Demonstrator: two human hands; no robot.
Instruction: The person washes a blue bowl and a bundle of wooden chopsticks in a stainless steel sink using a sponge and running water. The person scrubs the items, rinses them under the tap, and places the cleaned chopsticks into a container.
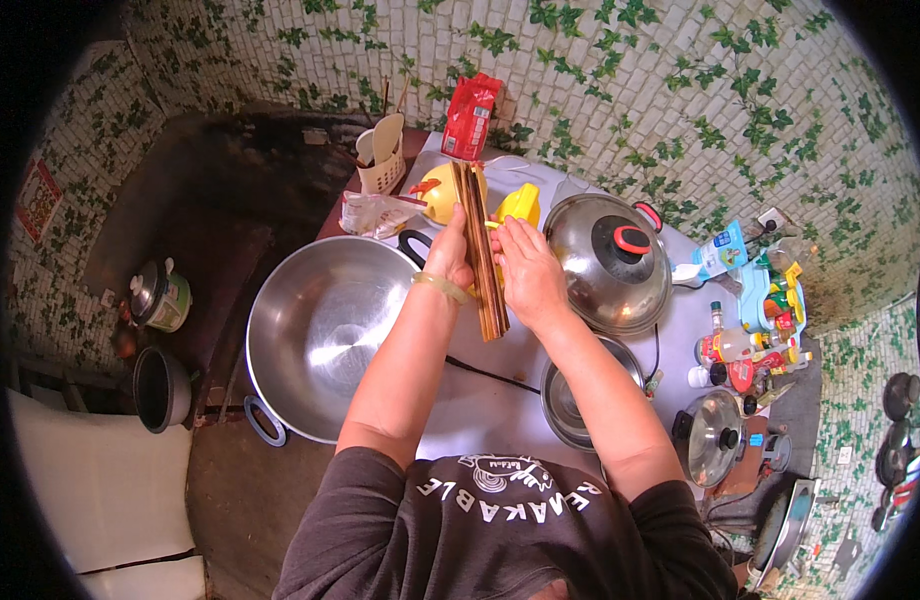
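A bundle of brown wooden chopsticks (481, 262) is held tilted between my two hands, above the table. My left hand (451, 251), with a pale bangle at its wrist, grips the bundle from the left side. My right hand (533, 274) lies against the other side with its fingers straight and close together. Below and left of my left forearm stands a large, wide stainless steel pan (317, 337) with bare metal inside. Just beyond my right hand is a domed steel lid (587, 262) with a red and black knob. A metal bowl (565, 397) is partly hidden under my right forearm.
Behind the chopsticks are a yellow bowl (439, 184), a yellow plastic container (521, 202) and a red packet (471, 116). A utensil basket (383, 169) stands at the back left. Condiment bottles (730, 346) and a glass-lidded pot (711, 439) occupy the right. A black cord (493, 373) crosses the table.
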